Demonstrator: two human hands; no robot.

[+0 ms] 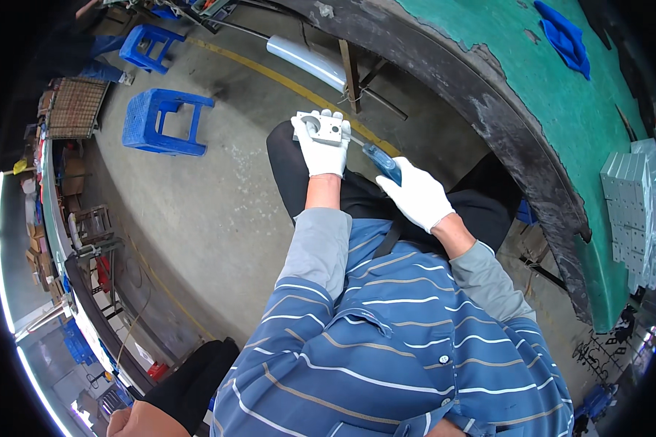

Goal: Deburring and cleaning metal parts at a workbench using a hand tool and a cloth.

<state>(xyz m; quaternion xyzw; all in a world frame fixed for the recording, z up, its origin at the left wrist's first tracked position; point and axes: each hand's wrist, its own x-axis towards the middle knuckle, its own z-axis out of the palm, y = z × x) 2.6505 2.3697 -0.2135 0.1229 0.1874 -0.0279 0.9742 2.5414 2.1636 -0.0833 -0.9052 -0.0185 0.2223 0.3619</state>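
Observation:
My left hand (pixel 322 157), in a white glove, is closed round a small silver metal block (pixel 331 131) with a large round opening and smaller holes. It holds the block above my lap. My right hand (pixel 420 197), also gloved in white, grips a hand tool with a blue handle (pixel 380 162). The tool's thin shaft points up and left toward the block's right side. Whether its tip touches the block I cannot tell.
To my right curves a bench with a green top (pixel 481 44), bearing a stack of drilled metal blocks (pixel 627 207) and a blue cloth (pixel 563 40). Blue plastic stools (pixel 142 127) stand on the floor at left. A film roll (pixel 306 62) lies ahead. Another person's hand (pixel 135 421) shows lower left.

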